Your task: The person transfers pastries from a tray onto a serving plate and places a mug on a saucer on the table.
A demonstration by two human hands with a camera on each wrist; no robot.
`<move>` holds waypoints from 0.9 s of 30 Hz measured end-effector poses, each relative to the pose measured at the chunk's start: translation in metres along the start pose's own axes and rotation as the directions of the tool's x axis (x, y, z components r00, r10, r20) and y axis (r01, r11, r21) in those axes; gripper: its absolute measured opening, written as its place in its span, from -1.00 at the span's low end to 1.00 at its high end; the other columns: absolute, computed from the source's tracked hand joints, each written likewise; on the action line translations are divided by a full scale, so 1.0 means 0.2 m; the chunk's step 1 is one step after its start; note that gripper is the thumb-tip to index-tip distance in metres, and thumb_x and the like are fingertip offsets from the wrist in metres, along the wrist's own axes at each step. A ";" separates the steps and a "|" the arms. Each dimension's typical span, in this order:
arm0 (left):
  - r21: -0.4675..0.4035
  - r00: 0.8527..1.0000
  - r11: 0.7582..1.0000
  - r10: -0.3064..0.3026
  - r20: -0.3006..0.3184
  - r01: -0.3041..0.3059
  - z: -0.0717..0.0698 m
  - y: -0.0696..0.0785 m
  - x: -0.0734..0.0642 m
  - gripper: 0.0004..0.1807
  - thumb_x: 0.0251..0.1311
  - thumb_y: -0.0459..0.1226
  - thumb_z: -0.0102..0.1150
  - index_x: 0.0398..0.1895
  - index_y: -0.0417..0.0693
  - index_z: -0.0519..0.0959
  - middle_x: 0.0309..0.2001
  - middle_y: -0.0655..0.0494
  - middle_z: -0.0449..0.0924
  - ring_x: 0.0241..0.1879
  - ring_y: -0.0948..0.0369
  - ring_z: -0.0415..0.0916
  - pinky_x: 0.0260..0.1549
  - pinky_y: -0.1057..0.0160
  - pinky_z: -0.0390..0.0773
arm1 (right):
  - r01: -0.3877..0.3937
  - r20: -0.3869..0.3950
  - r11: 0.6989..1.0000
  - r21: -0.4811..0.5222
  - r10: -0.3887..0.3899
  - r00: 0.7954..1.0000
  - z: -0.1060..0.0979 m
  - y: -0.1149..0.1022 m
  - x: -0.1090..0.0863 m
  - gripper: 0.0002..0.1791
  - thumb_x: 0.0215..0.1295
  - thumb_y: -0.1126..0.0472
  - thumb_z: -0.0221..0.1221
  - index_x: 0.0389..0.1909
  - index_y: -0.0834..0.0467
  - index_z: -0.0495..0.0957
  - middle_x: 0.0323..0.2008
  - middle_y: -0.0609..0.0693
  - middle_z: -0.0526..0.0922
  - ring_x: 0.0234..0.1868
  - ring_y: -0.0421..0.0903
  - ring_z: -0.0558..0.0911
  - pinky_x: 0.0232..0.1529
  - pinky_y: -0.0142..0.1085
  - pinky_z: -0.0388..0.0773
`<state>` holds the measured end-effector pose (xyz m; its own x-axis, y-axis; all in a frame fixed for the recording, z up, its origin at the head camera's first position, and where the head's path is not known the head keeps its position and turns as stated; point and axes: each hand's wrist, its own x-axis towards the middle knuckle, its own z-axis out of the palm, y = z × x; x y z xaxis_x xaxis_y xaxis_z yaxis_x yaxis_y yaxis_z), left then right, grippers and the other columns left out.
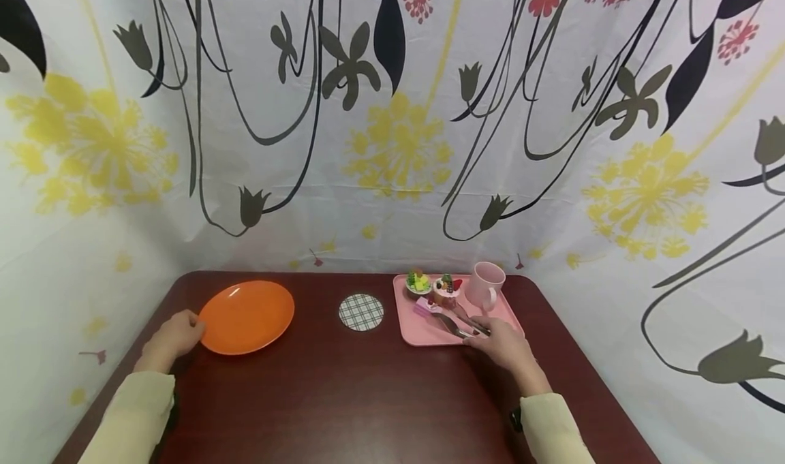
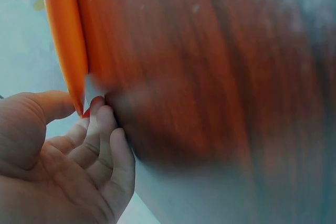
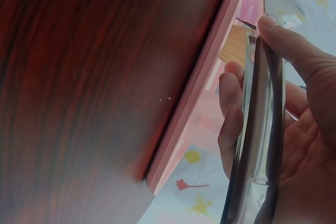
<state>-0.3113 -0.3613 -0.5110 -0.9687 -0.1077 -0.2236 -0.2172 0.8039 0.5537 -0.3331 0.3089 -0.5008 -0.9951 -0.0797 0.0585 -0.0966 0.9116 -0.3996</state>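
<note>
At the left, my left hand [image 1: 173, 338] pinches the edge of an orange plate [image 1: 248, 317], its thumb on one side of the rim and fingertips on the other in the left wrist view. My right hand [image 1: 505, 347] is over the near right part of a pink tray [image 1: 412, 329]. It holds metal cutlery [image 3: 262, 103] by the handles, apparently two pieces lying together; one broad, shiny end [image 1: 450, 325] shows over the tray. Their exact kinds are unclear. A pink mug [image 1: 484, 283] and several small toy-like cakes [image 1: 446, 289] sit on the tray.
A round checked coaster [image 1: 361, 312] lies between plate and tray on the dark brown table [image 1: 343, 403]. A white flower-printed cloth [image 1: 392, 225] hangs behind the table and along both sides. The tray lies close to the table's back right corner.
</note>
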 end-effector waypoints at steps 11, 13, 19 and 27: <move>-0.059 1.000 0.998 0.029 0.003 -0.028 -0.02 -0.03 0.06 -0.48 0.54 -0.16 -0.10 0.17 -0.55 0.41 -0.13 -0.30 0.55 -0.18 -0.09 0.50 -0.18 -0.06 0.55 | -0.005 0.013 1.000 0.006 0.005 1.000 0.04 -0.01 0.04 -0.50 0.26 -0.11 0.52 0.14 0.04 0.75 -0.27 -0.10 0.69 -0.24 -0.07 0.56 -0.18 -0.12 0.50; -0.081 1.000 0.996 0.023 0.004 -0.023 -0.01 -0.04 0.06 -0.47 0.54 -0.16 -0.12 0.19 -0.57 0.41 -0.13 -0.31 0.56 -0.17 -0.09 0.51 -0.17 -0.06 0.56 | -0.005 0.018 1.000 0.014 0.004 1.000 0.05 -0.02 0.05 -0.51 0.26 -0.10 0.52 0.12 0.04 0.75 -0.28 -0.09 0.68 -0.25 -0.07 0.56 -0.19 -0.13 0.49; -0.164 1.000 0.986 0.026 -0.005 -0.027 0.03 -0.08 0.09 -0.49 0.51 -0.22 -0.13 0.12 -0.63 0.42 -0.20 -0.29 0.61 -0.24 -0.01 0.59 -0.27 0.09 0.64 | -0.022 0.050 0.999 0.024 0.021 0.999 0.06 -0.03 0.07 -0.51 0.28 -0.11 0.51 0.12 0.04 0.74 -0.31 -0.08 0.65 -0.26 -0.07 0.55 -0.21 -0.13 0.43; -0.410 0.999 0.912 0.015 0.035 0.000 0.03 -0.08 0.10 -0.44 0.46 -0.31 -0.16 0.24 -0.76 0.36 -0.31 -0.09 0.64 -0.41 0.24 0.60 -0.36 0.29 0.75 | -0.038 0.068 0.999 0.020 0.037 0.997 0.05 -0.05 0.09 -0.42 0.32 -0.16 0.47 0.23 0.07 0.71 -0.25 -0.08 0.69 -0.23 -0.06 0.57 -0.18 -0.07 0.47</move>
<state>-0.3262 -0.3729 -0.5294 -0.9672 -0.0749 -0.2427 -0.2475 0.4933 0.8339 -0.3497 0.2955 -0.5044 -0.9971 -0.0732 -0.0185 -0.0587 0.9058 -0.4197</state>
